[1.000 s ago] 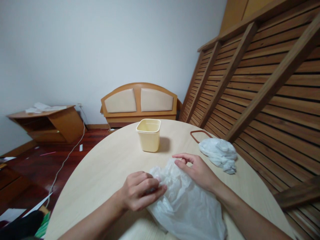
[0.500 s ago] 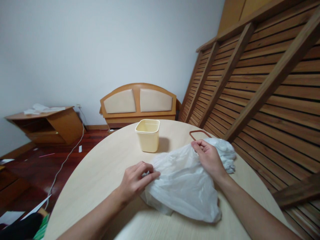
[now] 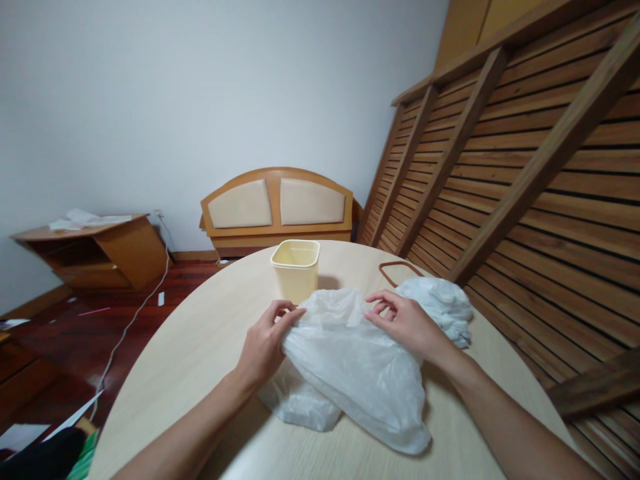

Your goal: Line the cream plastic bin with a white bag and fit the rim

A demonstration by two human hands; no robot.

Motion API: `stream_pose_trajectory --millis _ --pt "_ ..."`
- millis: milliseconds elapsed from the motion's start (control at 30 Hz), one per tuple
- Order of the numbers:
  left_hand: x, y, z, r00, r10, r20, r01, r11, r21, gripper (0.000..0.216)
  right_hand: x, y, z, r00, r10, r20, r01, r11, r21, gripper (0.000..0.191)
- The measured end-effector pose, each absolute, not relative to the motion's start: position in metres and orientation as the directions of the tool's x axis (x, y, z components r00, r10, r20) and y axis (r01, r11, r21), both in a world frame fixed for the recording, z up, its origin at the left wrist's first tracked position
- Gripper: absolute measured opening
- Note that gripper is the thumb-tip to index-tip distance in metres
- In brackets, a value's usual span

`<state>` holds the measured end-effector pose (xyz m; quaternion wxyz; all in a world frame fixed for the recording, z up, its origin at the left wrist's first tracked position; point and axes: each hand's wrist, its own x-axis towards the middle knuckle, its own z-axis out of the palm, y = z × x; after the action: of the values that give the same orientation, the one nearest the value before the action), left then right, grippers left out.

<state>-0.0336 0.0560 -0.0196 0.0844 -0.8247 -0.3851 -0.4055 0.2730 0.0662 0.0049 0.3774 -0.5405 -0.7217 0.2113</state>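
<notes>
A thin white plastic bag (image 3: pixel 360 373) is spread in loose folds over the near half of the table. My left hand (image 3: pixel 267 337) pinches its upper left edge between thumb and fingers. Beside the bag's upper right edge is my right hand (image 3: pixel 400 320), its thumb and index finger apart with nothing visible between them. Behind the bag stands a pale yellow square plastic bin (image 3: pixel 296 272), upright, its lower part partly covered by the bag. A second bunched-up white plastic bag (image 3: pixel 440 307) lies to the right, beyond my right hand.
A brown rounded frame-like ring (image 3: pixel 397 265) lies near the far right edge of the round table (image 3: pixel 185 347). A slatted wooden panel (image 3: pixel 500 213) leans close on the right. Left of the table, a white cable (image 3: pixel 131 323) runs over the floor.
My right hand has let go of the bag and moved left. My left hand has lifted its edge slightly up and away from me, and the bag's folds have shifted.
</notes>
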Motion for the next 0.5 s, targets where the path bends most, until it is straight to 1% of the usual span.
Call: stream_pose_trajectory --millis 33,100,167,200,267,333,367,467,500 --pt "-0.032 0.054 -0.019 0.395 0.541 0.743 0.673 -0.721 0.167 0.040 0.272 0.063 0.009 -0.147 0.925 0.351 0.666 0.355 -0.656 0.026" --pt "-0.029 0.049 -0.016 0.426 0.490 0.761 0.623 -0.769 0.146 0.037 0.269 0.057 0.016 -0.166 0.856 0.490 0.709 0.449 -0.543 0.021" --pt "-0.025 0.043 -0.013 0.454 0.437 0.776 0.593 -0.798 0.102 0.034 0.263 0.050 0.022 -0.210 0.743 0.635 0.690 0.573 -0.442 0.015" --pt "-0.024 0.040 -0.010 0.472 0.408 0.782 0.581 -0.811 0.072 0.032 0.259 0.046 0.024 -0.242 0.691 0.681 0.667 0.628 -0.400 0.014" --pt "-0.020 0.034 -0.006 0.515 0.348 0.783 0.551 -0.834 0.008 0.032 0.252 0.040 0.025 -0.306 0.628 0.716 0.627 0.698 -0.345 0.017" --pt "-0.017 0.028 -0.003 0.557 0.303 0.773 0.518 -0.854 -0.038 0.033 0.244 0.036 0.023 -0.350 0.606 0.714 0.606 0.728 -0.321 0.023" --pt "-0.015 0.026 -0.002 0.573 0.289 0.767 0.503 -0.863 -0.051 0.033 0.242 0.034 0.022 -0.369 0.601 0.709 0.594 0.739 -0.317 0.023" --pt "-0.012 0.023 0.000 0.601 0.261 0.755 0.467 -0.882 -0.067 0.034 0.238 0.035 0.019 -0.391 0.588 0.708 0.553 0.765 -0.329 0.008" --pt "-0.011 0.023 0.001 0.602 0.260 0.755 0.463 -0.884 -0.064 0.033 0.239 0.035 0.020 -0.373 0.589 0.717 0.544 0.765 -0.345 0.007"
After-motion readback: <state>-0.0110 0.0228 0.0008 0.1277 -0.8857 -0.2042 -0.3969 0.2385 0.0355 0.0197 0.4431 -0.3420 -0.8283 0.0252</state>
